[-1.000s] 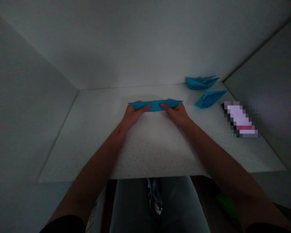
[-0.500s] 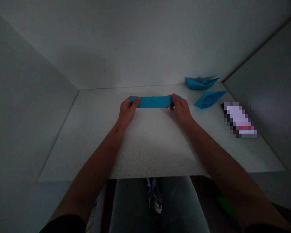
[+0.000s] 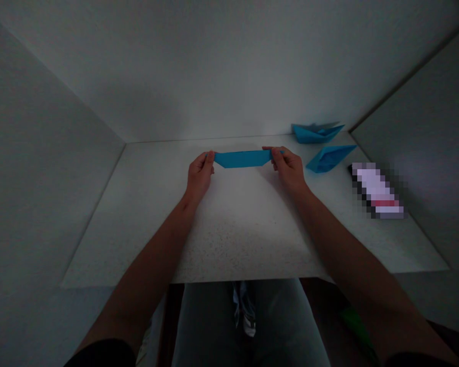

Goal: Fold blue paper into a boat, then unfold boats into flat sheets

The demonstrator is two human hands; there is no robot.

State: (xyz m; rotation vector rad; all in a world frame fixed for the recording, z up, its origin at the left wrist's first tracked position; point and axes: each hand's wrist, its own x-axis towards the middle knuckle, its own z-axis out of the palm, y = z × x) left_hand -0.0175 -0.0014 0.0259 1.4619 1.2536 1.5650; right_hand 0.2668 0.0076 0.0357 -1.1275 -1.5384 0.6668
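A folded blue paper boat (image 3: pixel 244 159) is stretched level between my two hands above the white table. Its lower corners slant inward toward a straight bottom edge. My left hand (image 3: pixel 201 171) pinches its left tip between thumb and fingers. At the right tip, my right hand (image 3: pixel 288 165) grips the paper with the thumb in front, and one finger points left along the top edge behind it. The fingers behind the paper are partly hidden.
Two finished-looking blue paper boats, one by the wall (image 3: pixel 317 134) and one nearer (image 3: pixel 331 158), sit at the back right of the white table (image 3: pixel 229 244). A blurred phone (image 3: pixel 378 191) lies right of them. Walls enclose the table's back and sides.
My left hand has slid outward to the paper's left tip and turned more upright. The paper's slanted lower corners now show, where it looked like a plain rectangular strip before.
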